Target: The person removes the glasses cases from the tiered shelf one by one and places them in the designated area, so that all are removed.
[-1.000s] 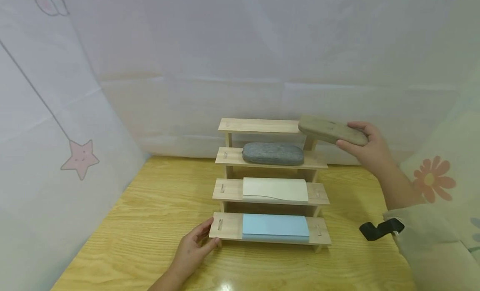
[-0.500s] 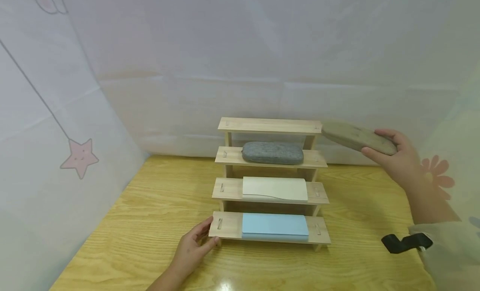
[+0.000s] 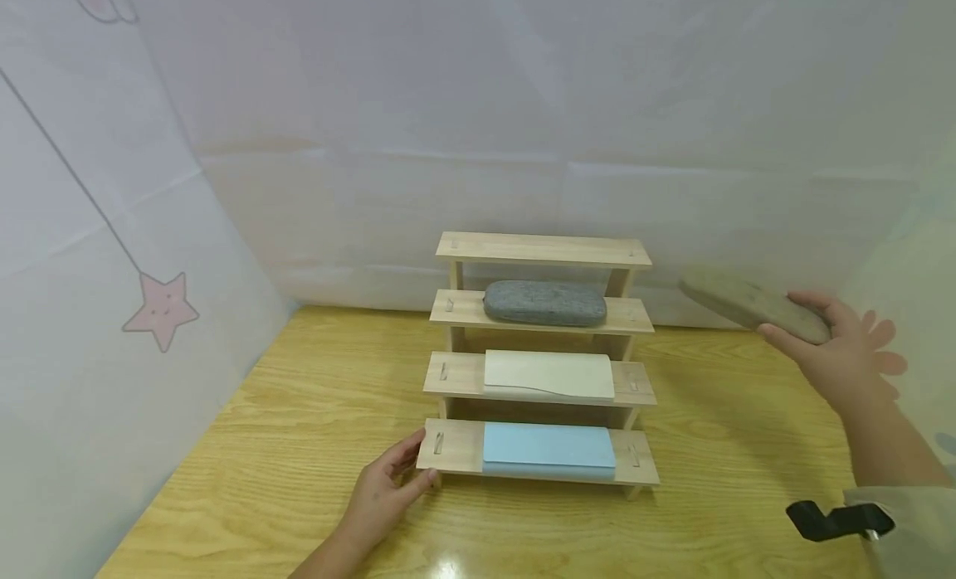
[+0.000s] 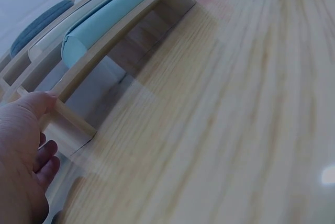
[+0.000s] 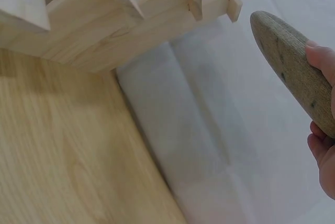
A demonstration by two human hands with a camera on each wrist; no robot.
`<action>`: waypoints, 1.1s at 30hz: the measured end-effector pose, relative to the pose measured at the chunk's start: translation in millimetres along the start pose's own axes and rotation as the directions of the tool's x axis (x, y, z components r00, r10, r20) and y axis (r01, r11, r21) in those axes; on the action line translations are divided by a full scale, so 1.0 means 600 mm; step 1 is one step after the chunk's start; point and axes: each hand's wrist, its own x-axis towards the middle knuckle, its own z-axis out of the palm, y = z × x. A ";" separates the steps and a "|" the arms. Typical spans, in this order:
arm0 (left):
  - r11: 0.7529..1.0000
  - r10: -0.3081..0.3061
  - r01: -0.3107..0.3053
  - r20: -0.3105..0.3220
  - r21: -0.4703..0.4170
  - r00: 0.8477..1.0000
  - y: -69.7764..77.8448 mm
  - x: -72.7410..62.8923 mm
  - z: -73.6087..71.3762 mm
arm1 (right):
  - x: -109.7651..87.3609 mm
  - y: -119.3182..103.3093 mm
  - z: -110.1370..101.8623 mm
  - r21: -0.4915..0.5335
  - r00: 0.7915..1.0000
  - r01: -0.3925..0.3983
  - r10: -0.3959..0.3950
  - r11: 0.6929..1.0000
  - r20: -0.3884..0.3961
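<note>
To the right of a four-tier wooden display rack (image 3: 456, 456), my right hand (image 3: 840, 359) holds an olive-green fabric glasses case (image 3: 747, 295) by its near end, raised above the table. Thumb and fingers clasp that case from opposite sides in the right wrist view. My left hand (image 3: 381, 488) grips the left end of the rack's lowest tier, its thumb at the front edge. On that tier lies a light-blue flap case (image 3: 548, 446). A cream flap case (image 3: 548, 372) lies one tier up, and a grey fabric glasses case (image 3: 545, 303) above it. The top tier is bare.
The rack stands on a yellowish wood-grain table (image 3: 299, 413). White cloth (image 3: 373, 197) walls it in at the back and both sides, printed with a pink star (image 3: 160, 309) at left. A black strap (image 3: 840, 521) sticks out from the right sleeve.
My right hand has carried the olive-green glasses case rightward and a little downward, away from the rack's top tier. The left hand and the rack have stayed in place.
</note>
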 end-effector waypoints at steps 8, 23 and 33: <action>1.000 -0.002 0.002 -0.004 0.004 1.000 0.001 0.000 0.001 | -0.014 0.033 0.004 -0.023 1.000 0.016 -0.016 1.000 -0.005; 1.000 0.020 -0.019 0.006 -0.024 1.000 0.006 -0.003 -0.001 | -0.040 0.084 0.022 -0.040 0.995 -0.086 0.088 0.995 0.052; 1.000 0.013 -0.013 0.003 -0.009 1.000 0.000 -0.003 0.000 | -0.056 0.113 0.039 -0.038 0.994 -0.062 0.065 0.997 0.087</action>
